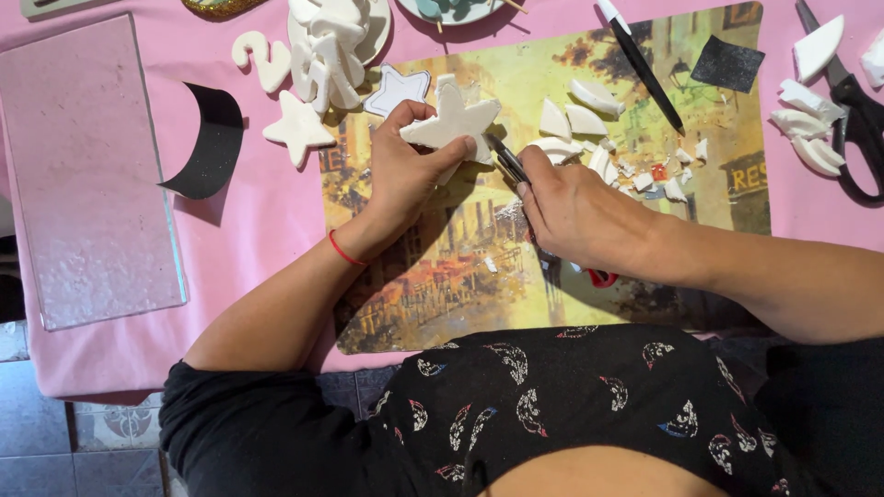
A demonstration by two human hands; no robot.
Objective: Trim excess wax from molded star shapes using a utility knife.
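The left hand [405, 175] pinches a white foam star [453, 121] tilted up off the picture-printed mat [442, 276], exposing its edge to the thin craft knife [508, 162] clenched in the right hand [575, 216].

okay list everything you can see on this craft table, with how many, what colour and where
star shape: one, white, held over the placemat
cutting tool: one, dark, tip at the star's edge
loose star: one, white, left of the placemat
star outline: one, white, placemat's top left corner
offcuts: many, white, upper placemat
placemat: one, printed yellow and orange, centre
tablecloth: one, pink
clear sheet: one, far left
black curved piece: one, beside the sheet
scissors: one, black, far right
pen: one, black and white, top
left hand: grips the star
right hand: grips the cutting tool
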